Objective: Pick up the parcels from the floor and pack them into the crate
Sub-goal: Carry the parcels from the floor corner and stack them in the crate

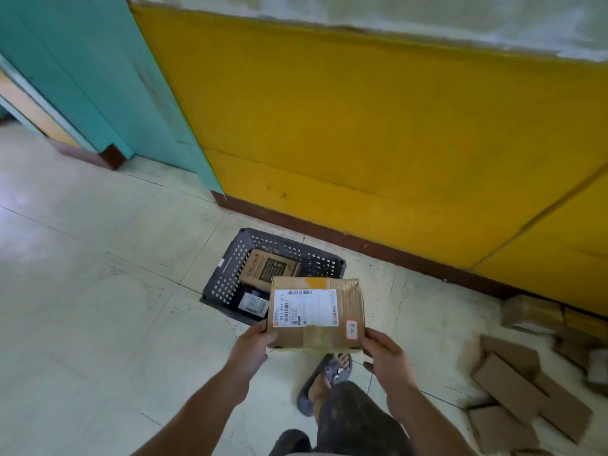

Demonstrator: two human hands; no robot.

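- Now the cardboard parcel (317,312) is off the floor (98,291), held in the air just near and right of the dark crate (223,278). In view it covers the crate's near right corner.
- The left hand (253,348) grips the parcel's near left edge and the right hand (385,353) its near right corner. The fingers (265,330) of both curl round the box, clamped on the cardboard.
- It looks like a stiff box, dented along its far right top edge, with smooth tape that may slip. Held only by its near end, it is probably light. The 2 short sides seem the safest hold.
- Its white label (306,307) faces up. The long axis runs left to right, and the top tips slightly toward the person.
- Inside the crate lie 2 parcels: a printed brown box (268,268) at the far side and a small white-labelled packet (253,304) at the near left. The space to their right is hidden.
- More parcels (513,390) lie on the floor at the right.
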